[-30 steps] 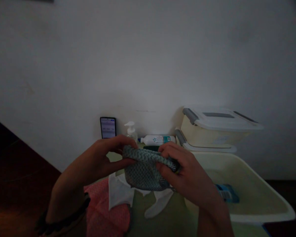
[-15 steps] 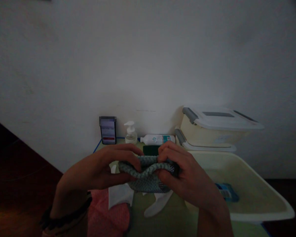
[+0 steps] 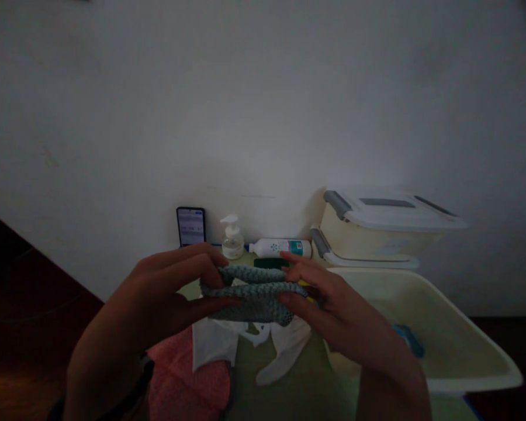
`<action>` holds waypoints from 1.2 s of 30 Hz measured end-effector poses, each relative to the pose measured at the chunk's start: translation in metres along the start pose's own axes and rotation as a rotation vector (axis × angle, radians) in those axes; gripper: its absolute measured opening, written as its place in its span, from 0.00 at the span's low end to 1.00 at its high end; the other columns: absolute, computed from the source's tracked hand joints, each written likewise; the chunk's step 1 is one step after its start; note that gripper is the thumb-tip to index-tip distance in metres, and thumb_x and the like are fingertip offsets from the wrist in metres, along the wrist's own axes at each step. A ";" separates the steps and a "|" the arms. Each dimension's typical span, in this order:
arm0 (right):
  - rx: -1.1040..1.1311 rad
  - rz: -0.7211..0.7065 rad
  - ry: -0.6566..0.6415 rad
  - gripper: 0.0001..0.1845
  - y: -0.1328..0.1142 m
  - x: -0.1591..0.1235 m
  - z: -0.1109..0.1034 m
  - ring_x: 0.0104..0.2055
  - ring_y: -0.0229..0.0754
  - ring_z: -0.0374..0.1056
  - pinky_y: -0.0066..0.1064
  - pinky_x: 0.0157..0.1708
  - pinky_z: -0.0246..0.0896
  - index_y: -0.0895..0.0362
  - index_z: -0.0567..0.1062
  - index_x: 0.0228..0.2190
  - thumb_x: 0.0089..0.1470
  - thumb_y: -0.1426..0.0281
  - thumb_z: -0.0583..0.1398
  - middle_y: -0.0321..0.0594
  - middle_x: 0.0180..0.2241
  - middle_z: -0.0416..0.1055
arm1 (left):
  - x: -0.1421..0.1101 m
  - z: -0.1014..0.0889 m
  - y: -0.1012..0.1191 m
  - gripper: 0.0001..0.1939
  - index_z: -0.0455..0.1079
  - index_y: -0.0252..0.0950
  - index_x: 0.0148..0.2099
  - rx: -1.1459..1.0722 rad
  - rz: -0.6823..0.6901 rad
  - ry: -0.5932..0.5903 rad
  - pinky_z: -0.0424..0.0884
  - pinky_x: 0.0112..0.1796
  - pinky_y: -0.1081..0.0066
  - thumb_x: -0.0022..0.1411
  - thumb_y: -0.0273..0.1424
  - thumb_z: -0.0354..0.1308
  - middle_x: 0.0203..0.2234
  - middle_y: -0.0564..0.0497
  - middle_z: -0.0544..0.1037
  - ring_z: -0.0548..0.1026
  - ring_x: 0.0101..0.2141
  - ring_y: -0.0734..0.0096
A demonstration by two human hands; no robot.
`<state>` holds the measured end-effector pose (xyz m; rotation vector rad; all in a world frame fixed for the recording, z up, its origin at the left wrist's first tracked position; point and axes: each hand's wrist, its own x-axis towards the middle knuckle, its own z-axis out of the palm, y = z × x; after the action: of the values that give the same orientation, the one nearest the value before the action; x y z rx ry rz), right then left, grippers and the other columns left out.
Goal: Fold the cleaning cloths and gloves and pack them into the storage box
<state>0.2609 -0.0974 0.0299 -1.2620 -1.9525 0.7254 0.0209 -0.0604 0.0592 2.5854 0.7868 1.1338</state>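
Between both hands is a grey-green knitted piece of fabric (image 3: pixel 254 307), folded over, with two thick ribbed edges slightly apart along its top. My left hand (image 3: pixel 184 280) pinches its left end, fingers at the gap and thumb in front. Its right end is held by my right hand (image 3: pixel 319 292), thumb on the near side and index finger stretched out behind. Beneath it lie white cloth pieces (image 3: pixel 284 354), and a pink-red cloth (image 3: pixel 188 374) is spread at the lower left. What the white pieces are I cannot fully make out.
A phone (image 3: pixel 191 227) leans on the wall beside a pump bottle (image 3: pixel 232 242). A white bottle (image 3: pixel 272 248) lies behind a dark green object (image 3: pixel 267 263). At right stand a cream basin (image 3: pixel 464 374) with a blue packet (image 3: pixel 409 341) inside and a lidded box (image 3: pixel 377 240).
The knitted fabric was bunched, then its upper edges parted; now they lie straighter and more level. My left hand shifted left, and my right index finger has stretched out.
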 end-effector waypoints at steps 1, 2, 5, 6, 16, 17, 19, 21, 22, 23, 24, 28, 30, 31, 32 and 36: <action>0.012 0.023 -0.010 0.05 0.000 0.000 0.000 0.50 0.45 0.65 0.39 0.46 0.61 0.53 0.70 0.33 0.58 0.65 0.57 0.40 0.43 0.71 | -0.001 0.000 0.003 0.10 0.65 0.38 0.26 -0.001 -0.014 0.026 0.70 0.27 0.80 0.54 0.27 0.64 0.29 0.54 0.77 0.75 0.26 0.77; 0.017 0.043 -0.025 0.06 -0.002 0.001 0.001 0.42 0.43 0.68 0.35 0.39 0.63 0.53 0.70 0.32 0.59 0.65 0.55 0.38 0.37 0.72 | -0.002 0.001 0.006 0.09 0.65 0.38 0.27 0.002 -0.037 0.046 0.70 0.28 0.80 0.55 0.27 0.63 0.29 0.54 0.77 0.75 0.26 0.76; -0.003 0.080 -0.015 0.08 -0.009 0.001 0.001 0.26 0.36 0.64 0.28 0.24 0.57 0.54 0.69 0.29 0.60 0.67 0.55 0.32 0.25 0.69 | -0.004 0.002 0.008 0.09 0.65 0.39 0.26 0.012 -0.071 0.065 0.70 0.28 0.79 0.57 0.27 0.61 0.31 0.54 0.77 0.75 0.27 0.75; -0.017 0.083 0.020 0.08 -0.011 0.002 0.001 0.25 0.35 0.63 0.27 0.24 0.55 0.54 0.70 0.29 0.59 0.67 0.55 0.32 0.23 0.69 | -0.004 0.002 0.006 0.09 0.66 0.39 0.26 0.022 -0.065 0.062 0.70 0.28 0.79 0.57 0.27 0.61 0.31 0.54 0.77 0.75 0.27 0.75; 0.125 -0.084 0.468 0.09 -0.004 0.005 0.006 0.38 0.39 0.68 0.33 0.38 0.61 0.52 0.71 0.29 0.46 0.76 0.63 0.34 0.35 0.71 | 0.003 0.002 -0.017 0.05 0.69 0.37 0.30 0.039 -0.026 -0.015 0.71 0.31 0.78 0.55 0.24 0.62 0.30 0.51 0.78 0.77 0.30 0.73; 0.156 -0.101 0.497 0.09 -0.002 0.005 0.007 0.40 0.40 0.68 0.34 0.39 0.62 0.52 0.71 0.29 0.46 0.77 0.63 0.35 0.36 0.70 | 0.003 0.002 -0.018 0.05 0.70 0.37 0.31 0.044 -0.035 -0.011 0.71 0.31 0.77 0.54 0.25 0.63 0.30 0.51 0.78 0.76 0.29 0.73; 0.195 -0.107 0.535 0.09 0.000 0.005 0.008 0.39 0.40 0.68 0.34 0.38 0.62 0.53 0.70 0.28 0.45 0.77 0.64 0.36 0.37 0.70 | 0.004 0.003 -0.020 0.06 0.70 0.37 0.32 0.051 -0.048 0.013 0.71 0.32 0.76 0.53 0.27 0.65 0.30 0.52 0.78 0.76 0.29 0.73; 0.215 -0.079 0.544 0.08 0.000 0.005 0.009 0.37 0.40 0.67 0.33 0.36 0.63 0.53 0.69 0.27 0.46 0.75 0.63 0.37 0.36 0.69 | 0.005 0.003 -0.022 0.07 0.69 0.37 0.32 0.047 -0.049 0.041 0.71 0.32 0.76 0.53 0.28 0.66 0.30 0.52 0.78 0.77 0.29 0.73; 0.224 -0.060 0.538 0.09 0.000 0.005 0.009 0.37 0.39 0.67 0.33 0.35 0.63 0.53 0.67 0.27 0.46 0.75 0.63 0.36 0.35 0.69 | 0.005 0.003 -0.023 0.07 0.69 0.37 0.32 0.044 -0.044 0.054 0.71 0.32 0.76 0.53 0.28 0.66 0.30 0.53 0.77 0.76 0.29 0.73; 0.237 -0.041 0.528 0.09 0.000 0.005 0.009 0.36 0.38 0.67 0.32 0.34 0.63 0.53 0.66 0.27 0.46 0.75 0.63 0.36 0.34 0.68 | 0.006 0.003 -0.024 0.07 0.69 0.37 0.32 0.039 -0.040 0.062 0.71 0.32 0.76 0.52 0.28 0.66 0.30 0.53 0.77 0.76 0.29 0.73; 0.255 -0.022 0.518 0.10 -0.001 0.006 0.009 0.34 0.38 0.66 0.30 0.33 0.62 0.53 0.65 0.27 0.46 0.75 0.63 0.34 0.33 0.67 | 0.006 0.004 -0.025 0.08 0.69 0.37 0.32 0.029 -0.033 0.075 0.71 0.33 0.76 0.52 0.27 0.66 0.30 0.53 0.77 0.76 0.30 0.73; 0.388 -0.008 0.479 0.14 -0.003 0.009 0.010 0.30 0.36 0.63 0.27 0.28 0.60 0.51 0.64 0.33 0.46 0.77 0.61 0.30 0.28 0.65 | 0.006 0.008 -0.031 0.07 0.66 0.36 0.30 -0.138 -0.078 0.099 0.73 0.36 0.72 0.54 0.26 0.63 0.35 0.50 0.77 0.77 0.35 0.68; 0.428 -0.024 0.436 0.17 -0.003 0.010 0.010 0.31 0.36 0.63 0.27 0.29 0.60 0.50 0.65 0.39 0.48 0.76 0.61 0.31 0.29 0.66 | 0.006 0.011 -0.033 0.07 0.65 0.36 0.29 -0.254 -0.134 0.114 0.74 0.35 0.71 0.55 0.26 0.61 0.35 0.48 0.78 0.77 0.35 0.67; 0.427 -0.025 0.419 0.16 -0.003 0.010 0.010 0.31 0.35 0.63 0.27 0.29 0.60 0.50 0.66 0.39 0.49 0.75 0.61 0.31 0.30 0.65 | 0.005 0.012 -0.033 0.08 0.64 0.36 0.29 -0.297 -0.163 0.127 0.74 0.33 0.72 0.55 0.26 0.61 0.34 0.48 0.78 0.78 0.34 0.67; 0.417 -0.021 0.404 0.13 -0.003 0.010 0.010 0.31 0.35 0.62 0.27 0.28 0.59 0.50 0.67 0.38 0.50 0.74 0.61 0.31 0.30 0.65 | 0.005 0.013 -0.034 0.09 0.63 0.37 0.28 -0.332 -0.185 0.147 0.75 0.31 0.73 0.54 0.26 0.62 0.34 0.49 0.78 0.78 0.32 0.68; 0.407 -0.032 0.384 0.07 -0.001 0.008 0.008 0.31 0.34 0.62 0.26 0.28 0.58 0.51 0.68 0.32 0.52 0.72 0.61 0.31 0.29 0.63 | 0.005 0.012 -0.034 0.12 0.61 0.38 0.26 -0.412 -0.242 0.185 0.74 0.27 0.77 0.49 0.24 0.63 0.29 0.52 0.78 0.77 0.29 0.71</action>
<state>0.2515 -0.0908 0.0279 -1.0269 -1.4248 0.7542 0.0194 -0.0295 0.0406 2.0158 0.7804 1.3102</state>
